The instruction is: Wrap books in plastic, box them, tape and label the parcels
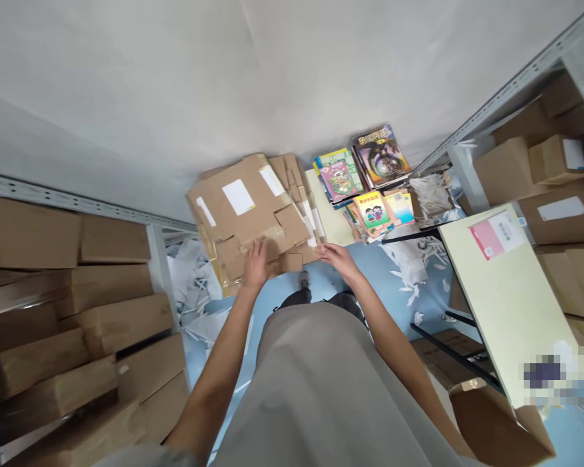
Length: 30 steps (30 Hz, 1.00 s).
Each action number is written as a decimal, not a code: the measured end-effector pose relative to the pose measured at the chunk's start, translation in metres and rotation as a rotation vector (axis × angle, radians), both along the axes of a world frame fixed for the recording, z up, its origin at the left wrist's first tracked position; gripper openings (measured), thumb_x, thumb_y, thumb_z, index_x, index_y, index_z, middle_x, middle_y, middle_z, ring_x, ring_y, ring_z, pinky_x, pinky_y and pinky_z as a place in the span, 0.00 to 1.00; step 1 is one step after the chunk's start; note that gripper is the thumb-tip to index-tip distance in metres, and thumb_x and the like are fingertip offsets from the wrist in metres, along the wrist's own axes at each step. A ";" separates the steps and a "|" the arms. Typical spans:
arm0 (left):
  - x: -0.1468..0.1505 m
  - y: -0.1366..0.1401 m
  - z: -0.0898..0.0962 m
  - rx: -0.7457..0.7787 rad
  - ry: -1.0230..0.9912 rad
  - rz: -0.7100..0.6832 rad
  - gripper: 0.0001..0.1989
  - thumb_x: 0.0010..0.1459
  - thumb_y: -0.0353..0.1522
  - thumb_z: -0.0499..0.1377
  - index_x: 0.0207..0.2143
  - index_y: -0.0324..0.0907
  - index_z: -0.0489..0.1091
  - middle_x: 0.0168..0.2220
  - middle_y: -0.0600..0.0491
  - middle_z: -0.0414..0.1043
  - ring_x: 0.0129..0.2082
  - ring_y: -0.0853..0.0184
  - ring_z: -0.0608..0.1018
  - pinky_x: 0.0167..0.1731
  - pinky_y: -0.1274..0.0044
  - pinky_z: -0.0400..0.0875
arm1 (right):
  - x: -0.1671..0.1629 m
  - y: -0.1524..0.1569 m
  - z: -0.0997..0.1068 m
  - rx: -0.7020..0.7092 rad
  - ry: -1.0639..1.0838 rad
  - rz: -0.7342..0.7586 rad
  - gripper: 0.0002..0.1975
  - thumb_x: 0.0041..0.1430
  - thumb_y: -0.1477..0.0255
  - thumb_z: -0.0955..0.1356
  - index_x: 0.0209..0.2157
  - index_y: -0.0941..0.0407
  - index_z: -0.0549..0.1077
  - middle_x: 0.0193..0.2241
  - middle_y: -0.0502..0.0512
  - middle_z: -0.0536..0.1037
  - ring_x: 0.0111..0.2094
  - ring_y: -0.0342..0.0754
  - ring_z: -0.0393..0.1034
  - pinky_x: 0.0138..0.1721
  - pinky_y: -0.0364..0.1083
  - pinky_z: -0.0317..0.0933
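Observation:
Flattened cardboard boxes lie in a pile on a pale tabletop against the wall, with white labels on the top one. Over the near edge of the top box, my left hand rests with its fingers stretched out flat, gripping nothing. My right hand is held by the near right corner of the pile, fingers loosely apart and nothing visible in them. Whether its fingertips touch the cardboard I cannot tell. To the right of the pile are stacks of colourful books, a dark-covered stack and smaller booklets.
Shelves with cardboard boxes flank me on the left, and more boxes on the right. A pale table holds a pink-and-white sheet. Paper scraps litter the blue floor; an open carton stands at lower right.

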<state>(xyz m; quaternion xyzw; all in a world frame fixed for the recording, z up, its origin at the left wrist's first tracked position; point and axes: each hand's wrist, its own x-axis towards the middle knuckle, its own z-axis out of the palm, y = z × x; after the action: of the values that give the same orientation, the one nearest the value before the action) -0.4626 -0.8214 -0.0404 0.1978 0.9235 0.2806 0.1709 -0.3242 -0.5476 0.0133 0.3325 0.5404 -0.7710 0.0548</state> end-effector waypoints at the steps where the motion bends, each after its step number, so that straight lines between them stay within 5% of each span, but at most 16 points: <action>1: -0.008 -0.008 -0.004 -0.005 -0.012 -0.053 0.42 0.56 0.32 0.69 0.72 0.34 0.66 0.78 0.31 0.56 0.81 0.40 0.55 0.78 0.48 0.50 | -0.011 -0.014 -0.003 -0.013 -0.014 -0.008 0.18 0.56 0.55 0.80 0.42 0.52 0.84 0.46 0.57 0.90 0.47 0.56 0.86 0.59 0.59 0.75; 9: -0.045 -0.029 -0.007 0.090 -0.114 -0.221 0.28 0.53 0.33 0.70 0.58 0.40 0.79 0.74 0.35 0.66 0.75 0.40 0.68 0.74 0.51 0.63 | -0.044 -0.073 -0.014 -0.030 -0.097 -0.028 0.19 0.50 0.54 0.84 0.35 0.51 0.84 0.36 0.55 0.90 0.38 0.52 0.85 0.57 0.60 0.77; 15: -0.038 -0.027 0.038 0.244 -0.098 -0.164 0.24 0.55 0.32 0.70 0.56 0.47 0.83 0.69 0.44 0.75 0.70 0.42 0.75 0.72 0.52 0.68 | -0.057 -0.093 -0.005 -0.014 -0.095 -0.018 0.23 0.50 0.51 0.84 0.38 0.53 0.84 0.41 0.58 0.89 0.45 0.56 0.86 0.58 0.58 0.76; 21: -0.002 -0.003 0.076 0.409 -0.140 -0.108 0.20 0.58 0.36 0.72 0.54 0.50 0.85 0.64 0.47 0.80 0.68 0.43 0.77 0.73 0.51 0.68 | -0.075 -0.121 0.005 -0.024 0.023 -0.265 0.27 0.51 0.49 0.81 0.45 0.51 0.79 0.49 0.58 0.88 0.54 0.58 0.84 0.58 0.56 0.77; 25: -0.009 -0.007 0.101 0.485 -0.073 -0.021 0.23 0.61 0.43 0.73 0.58 0.51 0.83 0.62 0.48 0.82 0.66 0.46 0.80 0.73 0.52 0.69 | -0.065 -0.105 0.017 0.016 0.067 -0.335 0.28 0.51 0.47 0.80 0.45 0.51 0.77 0.48 0.59 0.88 0.54 0.61 0.84 0.57 0.58 0.78; 30: -0.065 -0.021 0.145 0.547 0.233 0.131 0.26 0.71 0.43 0.65 0.67 0.42 0.76 0.71 0.42 0.72 0.74 0.52 0.72 0.77 0.56 0.61 | -0.018 -0.040 0.045 0.139 0.148 -0.403 0.34 0.52 0.42 0.79 0.51 0.50 0.79 0.52 0.59 0.88 0.56 0.63 0.83 0.56 0.59 0.78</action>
<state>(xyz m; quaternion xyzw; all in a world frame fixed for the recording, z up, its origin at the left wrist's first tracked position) -0.5271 -0.8427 0.1045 0.2073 0.8380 0.5045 -0.0145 -0.3425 -0.5878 0.0580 0.3793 0.5177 -0.7494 -0.1631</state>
